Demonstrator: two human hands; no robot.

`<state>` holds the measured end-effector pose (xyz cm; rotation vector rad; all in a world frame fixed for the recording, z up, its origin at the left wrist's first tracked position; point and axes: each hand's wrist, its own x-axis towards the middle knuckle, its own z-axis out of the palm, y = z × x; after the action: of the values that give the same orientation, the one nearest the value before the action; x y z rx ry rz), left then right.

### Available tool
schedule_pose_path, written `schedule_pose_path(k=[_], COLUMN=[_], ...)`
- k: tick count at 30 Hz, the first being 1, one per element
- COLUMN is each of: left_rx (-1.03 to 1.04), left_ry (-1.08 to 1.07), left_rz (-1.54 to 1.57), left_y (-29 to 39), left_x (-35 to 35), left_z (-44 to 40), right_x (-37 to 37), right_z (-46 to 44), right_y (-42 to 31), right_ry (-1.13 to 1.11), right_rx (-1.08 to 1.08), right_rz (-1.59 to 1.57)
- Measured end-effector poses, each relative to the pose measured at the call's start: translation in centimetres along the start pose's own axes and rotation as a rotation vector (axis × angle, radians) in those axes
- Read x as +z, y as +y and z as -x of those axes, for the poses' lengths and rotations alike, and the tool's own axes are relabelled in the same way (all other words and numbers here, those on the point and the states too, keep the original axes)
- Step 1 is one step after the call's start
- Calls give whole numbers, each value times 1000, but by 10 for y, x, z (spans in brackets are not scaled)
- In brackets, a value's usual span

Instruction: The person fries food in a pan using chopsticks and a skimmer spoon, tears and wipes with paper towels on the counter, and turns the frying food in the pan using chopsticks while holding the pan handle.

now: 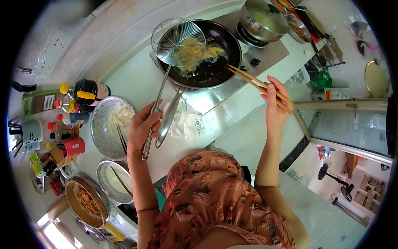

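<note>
My left hand (145, 124) is closed around the long metal handle of a wire skimmer (168, 35), whose round mesh basket hangs over the left part of a dark wok (234, 52). Pale yellow battered pieces (213, 52) bubble in the wok's oil. Some yellow shows through the mesh; whether any of it lies in the basket I cannot tell. The wok's metal handle (169, 118) points towards me, just right of my left hand. In my right hand (275, 99) is a pair of wooden chopsticks (253, 83), their tips at the wok's right rim.
Left stand a metal bowl (96, 135) with pale strips, a bowl of white batter (100, 176), a wicker basket (72, 203) of browned pieces and several sauce bottles (78, 91). A lidded pot (263, 25) sits on the back burner. White crumpled paper (186, 124) lies beside the stove.
</note>
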<state>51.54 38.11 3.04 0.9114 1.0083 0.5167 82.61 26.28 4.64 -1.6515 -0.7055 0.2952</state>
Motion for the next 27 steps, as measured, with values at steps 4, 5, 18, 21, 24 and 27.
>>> schedule_pose_path(k=[4,5,18,21,24,27], left_rx=[-30,-36,-100,-111,-169,-232], left_ry=[-33,-44,-117,-170,-219,-267], left_rz=[-97,-135,-477,-492,-411,-320], left_y=[4,6,11,16,20,22], left_x=[-1,-1,-8,-8,-4,-2], left_z=[-2,-3,-22,-23,-25,-29], right_x=[-3,-5,-15,-15,-15,-14], right_z=[3,4,9,10,10,10], right_y=[-5,-7,-16,-18,-18,-20], right_ry=[25,29,80,89,92,103], right_rx=[-39,-41,-129,-142,-150,-150], right_rz=[36,31,25,32,39,35])
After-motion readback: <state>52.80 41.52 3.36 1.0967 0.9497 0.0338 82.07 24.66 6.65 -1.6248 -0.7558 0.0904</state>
